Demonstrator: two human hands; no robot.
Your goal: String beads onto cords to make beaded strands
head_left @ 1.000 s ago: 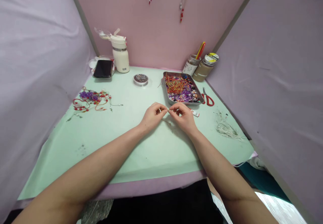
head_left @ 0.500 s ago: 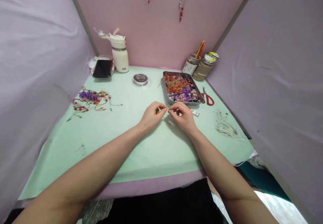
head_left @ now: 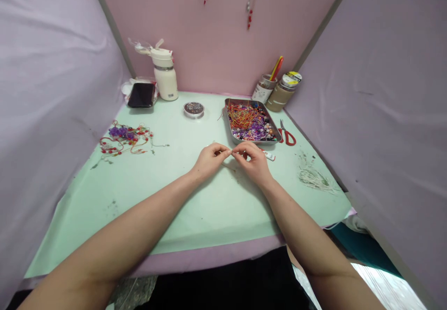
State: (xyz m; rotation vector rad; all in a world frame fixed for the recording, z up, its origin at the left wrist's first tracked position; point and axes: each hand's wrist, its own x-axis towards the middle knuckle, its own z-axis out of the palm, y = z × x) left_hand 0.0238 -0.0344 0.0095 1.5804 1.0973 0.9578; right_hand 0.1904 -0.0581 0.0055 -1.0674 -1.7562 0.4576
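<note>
Over the middle of the table, my left hand (head_left: 211, 158) is closed in a pinch. Its fingertips meet those of my right hand (head_left: 254, 161), which is pinched too. A thin pale cord (head_left: 228, 166) shows just under the fingers, and a bit of it rises behind my left hand. The part between the fingertips is mostly hidden. Right behind my hands stands a metal tray (head_left: 230, 131) heaped with beads and orange-yellow thread. A small white and red item (head_left: 269, 155) lies partly behind my right hand.
Red-handled scissors (head_left: 289, 138) lie right of the tray, near two jars (head_left: 280, 97). White threads (head_left: 314, 178) are at the right edge. A spool (head_left: 193, 110), a bottle (head_left: 166, 83) and a phone (head_left: 141, 95) stand at the back left. Beaded strings (head_left: 124, 135) lie left.
My fingertips have drawn slightly closer together, and a pale bit of cord now shows behind my left hand. Otherwise the scene is the same.
</note>
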